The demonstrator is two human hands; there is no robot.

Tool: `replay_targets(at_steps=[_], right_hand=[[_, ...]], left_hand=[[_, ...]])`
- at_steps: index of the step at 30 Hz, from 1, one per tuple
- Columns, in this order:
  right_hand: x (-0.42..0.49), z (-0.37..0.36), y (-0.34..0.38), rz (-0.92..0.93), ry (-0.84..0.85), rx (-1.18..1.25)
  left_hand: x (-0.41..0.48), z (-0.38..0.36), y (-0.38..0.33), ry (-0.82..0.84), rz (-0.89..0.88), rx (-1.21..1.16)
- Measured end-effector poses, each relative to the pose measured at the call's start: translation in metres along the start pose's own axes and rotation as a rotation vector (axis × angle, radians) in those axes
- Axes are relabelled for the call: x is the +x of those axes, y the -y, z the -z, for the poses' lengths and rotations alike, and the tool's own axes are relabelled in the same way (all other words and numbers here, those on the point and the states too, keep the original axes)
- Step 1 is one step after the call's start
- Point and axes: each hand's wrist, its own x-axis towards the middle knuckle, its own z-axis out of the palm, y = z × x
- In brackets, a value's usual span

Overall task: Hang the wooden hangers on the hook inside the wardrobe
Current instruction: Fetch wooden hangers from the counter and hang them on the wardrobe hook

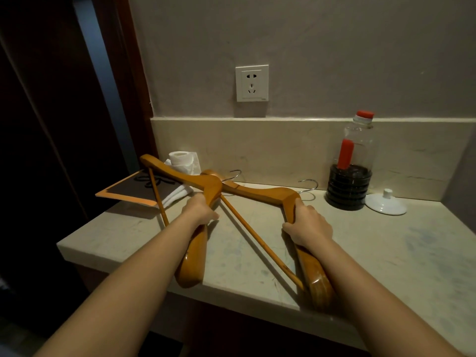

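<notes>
With your left hand (199,208) and right hand (306,225) each closed on a glossy honey-brown wooden hanger (260,193) lying crossed on the pale stone counter (386,253), lifting now could snag their interlocked bars and chrome hooks (307,185).

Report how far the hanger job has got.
Done: nothing hung yet; both wooden hangers lie crossed on the stone counter. In hand: the left hand grips the left hanger near its neck, and the right hand grips the right hanger at its bend. Left: lift both and carry them to the wardrobe hook, which is not in view.
</notes>
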Motion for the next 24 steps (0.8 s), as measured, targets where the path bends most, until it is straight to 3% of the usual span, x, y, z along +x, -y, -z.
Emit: replay_targets(at_steps=[7,16,19,24], right_hand=[[0.002,0.0,0.001,-0.044,0.037,-0.034],[0.01,0.014,0.001,-0.081,0.157,0.139],[0.012,0.017,-0.006,-0.105,0.17,0.317],[-0.011,0.034,-0.004,-0.135,0.291,0.893]], left_hand=[[-0.009,0.009,0.007,0.009,-0.019,-0.3],[-0.055,0.019,0.017,-0.222,-0.242,-0.282],[-0.069,0.021,0.02,-0.278,-0.278,-0.347],[-0.088,0.02,0.028,-0.347,-0.419,-0.347]])
